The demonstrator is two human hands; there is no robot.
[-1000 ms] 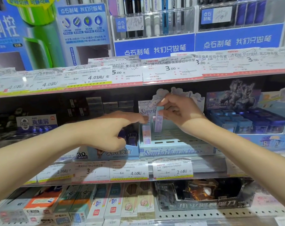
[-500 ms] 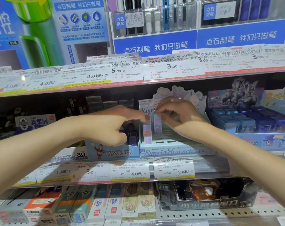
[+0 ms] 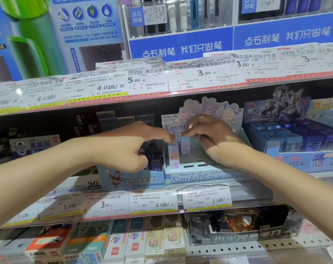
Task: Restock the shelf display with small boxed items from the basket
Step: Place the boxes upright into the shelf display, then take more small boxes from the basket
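Observation:
A pale blue Sanrio display tray (image 3: 203,178) sits on the middle shelf, with slotted rows and a cartoon header card. Two small boxes stand upright in its left slots: a pink one (image 3: 173,156) and a purple one (image 3: 185,149). My left hand (image 3: 127,147) reaches in from the left, its fingertips touching the top of the pink box. My right hand (image 3: 213,138) hovers over the tray, fingers pinching the top of the purple box. The basket is out of view.
A blue eraser box (image 3: 131,180) stands left of the tray, and a blue sharpener display (image 3: 295,141) stands to its right. Price tags line the shelf edges. Pencil boxes and a dark display carton (image 3: 243,227) fill the lower shelf.
My right hand has lowered the purple box from above the tray down into a slot beside the pink box. My left hand stayed at the pink box.

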